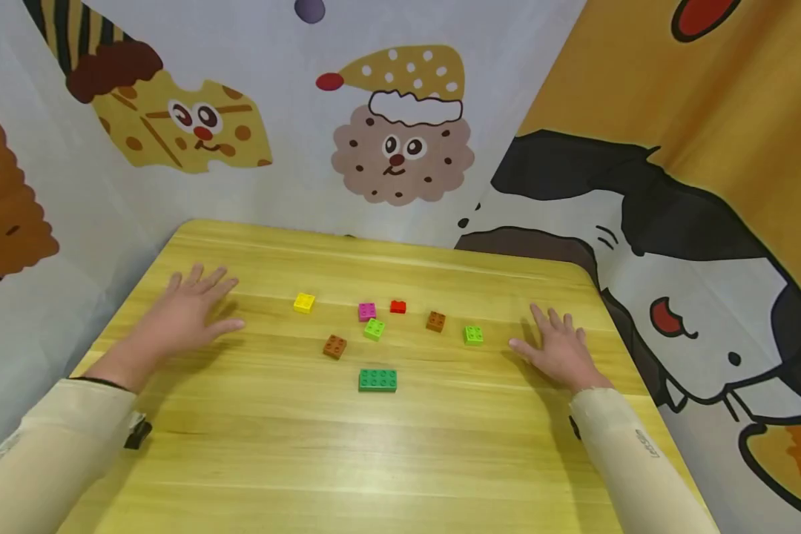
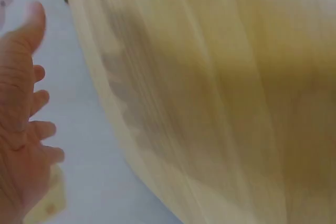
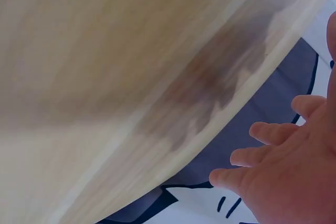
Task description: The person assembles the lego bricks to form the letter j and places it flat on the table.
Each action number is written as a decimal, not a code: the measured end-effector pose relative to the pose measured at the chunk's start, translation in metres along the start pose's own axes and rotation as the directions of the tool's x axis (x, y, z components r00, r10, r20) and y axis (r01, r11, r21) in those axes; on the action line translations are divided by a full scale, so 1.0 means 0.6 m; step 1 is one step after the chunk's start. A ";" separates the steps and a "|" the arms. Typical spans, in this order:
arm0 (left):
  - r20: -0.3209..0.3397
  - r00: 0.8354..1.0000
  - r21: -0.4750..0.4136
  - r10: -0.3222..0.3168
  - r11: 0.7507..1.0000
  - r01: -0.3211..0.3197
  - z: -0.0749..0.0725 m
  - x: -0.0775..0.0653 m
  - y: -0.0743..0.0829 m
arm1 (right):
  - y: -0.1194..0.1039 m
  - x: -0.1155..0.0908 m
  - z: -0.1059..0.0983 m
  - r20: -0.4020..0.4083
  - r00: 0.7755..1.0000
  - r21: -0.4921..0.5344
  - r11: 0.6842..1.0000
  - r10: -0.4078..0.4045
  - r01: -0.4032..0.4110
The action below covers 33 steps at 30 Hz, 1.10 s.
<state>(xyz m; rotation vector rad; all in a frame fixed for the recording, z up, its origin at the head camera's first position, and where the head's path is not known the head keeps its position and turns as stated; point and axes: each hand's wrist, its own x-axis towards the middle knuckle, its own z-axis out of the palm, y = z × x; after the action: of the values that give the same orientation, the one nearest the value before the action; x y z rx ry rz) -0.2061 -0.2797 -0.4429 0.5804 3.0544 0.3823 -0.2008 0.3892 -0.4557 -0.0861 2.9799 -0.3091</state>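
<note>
Several toy building bricks lie on the wooden table between the hands. In the head view, the left hand (image 1: 185,310) is spread over the table's left side, holding nothing; the yellow brick (image 1: 303,302) is nearest to it. The right hand (image 1: 559,350), also spread and holding nothing, is nearest to a lime green brick (image 1: 473,335). Between them are a magenta brick (image 1: 367,311), another lime green brick (image 1: 374,329), a red brick (image 1: 398,306), two brown bricks (image 1: 435,321) and a larger dark green brick (image 1: 377,380). Both wrist views show extended fingers and hand shadows on the wood.
The wooden table (image 1: 274,452) has rounded far corners. Behind it and at both sides hangs a cloth (image 1: 287,200) printed with cartoon cheese, a biscuit and a black-and-white animal. Long cream sleeves (image 1: 60,445) cover both forearms.
</note>
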 end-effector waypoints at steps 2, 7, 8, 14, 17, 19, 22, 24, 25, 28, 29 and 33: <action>-0.075 0.993 0.034 0.093 0.995 -0.091 0.005 0.000 0.031 | -0.004 0.001 -0.001 -0.004 1.000 0.019 1.000 -0.007 0.007; -0.189 0.898 0.147 0.396 0.916 -0.373 0.028 0.001 0.152 | -0.023 0.006 -0.009 -0.039 0.998 0.058 0.996 -0.058 0.061; -0.180 0.875 0.161 0.450 0.891 -0.425 0.033 0.001 0.177 | -0.028 0.008 -0.009 -0.054 0.996 0.056 0.995 -0.077 0.080; 0.003 0.773 0.172 0.635 0.761 -0.626 0.070 0.001 0.286 | -0.074 0.024 -0.002 -0.102 0.976 0.077 0.977 -0.193 0.201; 0.070 0.756 0.158 0.651 0.741 -0.653 0.087 0.000 0.305 | -0.095 0.029 0.003 -0.094 0.966 0.096 0.964 -0.239 0.248; 0.094 0.756 0.151 0.648 0.741 -0.654 0.095 -0.001 0.308 | -0.105 0.032 0.006 -0.095 0.961 0.097 0.958 -0.261 0.270; 0.108 0.766 0.127 0.634 0.755 -0.643 0.106 0.000 0.306 | -0.115 0.036 0.010 -0.098 0.954 0.081 0.954 -0.282 0.290; 0.104 0.777 0.096 0.621 0.771 -0.629 0.111 0.003 0.304 | -0.118 0.037 0.012 -0.097 0.952 0.075 0.951 -0.291 0.298; 0.102 0.784 0.081 0.613 0.780 -0.620 0.112 0.005 0.304 | -0.119 0.037 0.013 -0.097 0.950 0.072 0.950 -0.296 0.304; 0.099 0.803 0.047 0.587 0.804 -0.593 0.116 0.014 0.303 | -0.119 0.039 0.016 -0.096 0.947 0.068 0.947 -0.308 0.314; 0.103 0.810 0.043 0.577 0.811 -0.583 0.116 0.017 0.303 | -0.119 0.040 0.017 -0.094 0.947 0.070 0.947 -0.307 0.314; 0.134 0.834 0.040 0.536 0.838 -0.545 0.115 0.035 0.300 | -0.119 0.044 0.021 -0.074 0.954 0.094 0.951 -0.289 0.295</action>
<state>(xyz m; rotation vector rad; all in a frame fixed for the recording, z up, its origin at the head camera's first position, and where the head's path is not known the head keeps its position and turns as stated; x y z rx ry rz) -0.1569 -0.0938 -0.4662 1.4269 2.7449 0.2172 -0.2218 0.3151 -0.4567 -0.5194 2.9982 -0.5087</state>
